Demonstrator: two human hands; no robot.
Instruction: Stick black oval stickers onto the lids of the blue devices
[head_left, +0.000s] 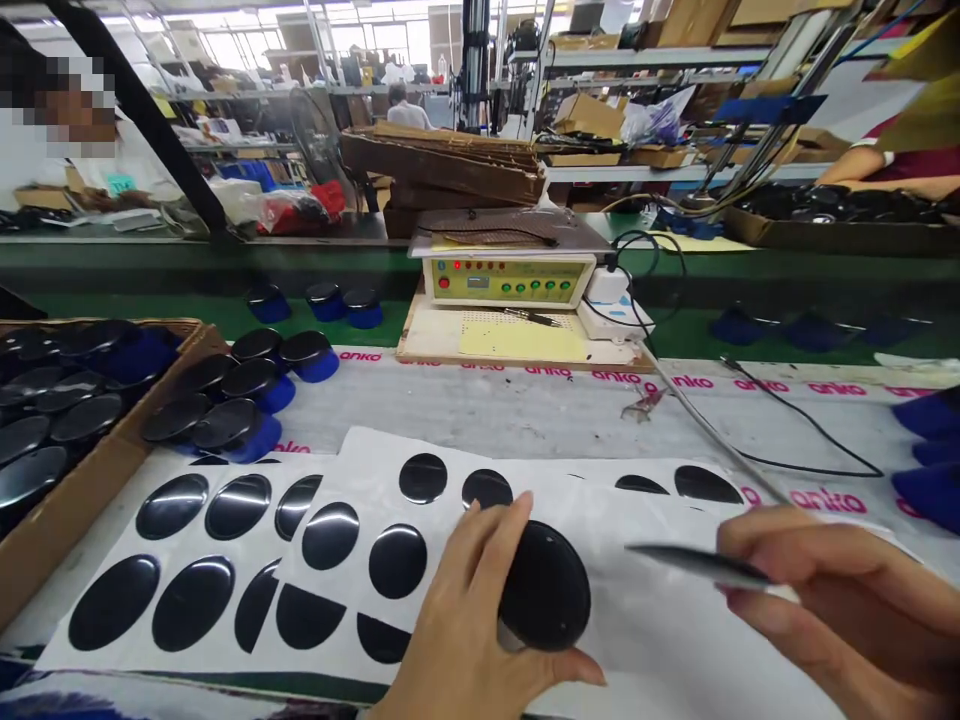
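My left hand [480, 610] grips a round part with a black face [551, 585], tilted toward me over the white sheets; its underside is hidden. Between the thumb and fingers of my right hand [832, 590] is a thin black disc sticker [675, 558], seen nearly edge-on. A gap separates the sticker from the round part. Beneath and left of my left hand lie overlapping white sticker sheets [360, 460] bearing black round stickers [397, 562].
Several black-topped blue parts [259, 380] stand left, beside a cardboard box [112, 460] full of similar ones. A control box [510, 280] with lit buttons sits at the back, and a cable [697, 430] crosses the table on the right. Co-workers are beyond the conveyor.
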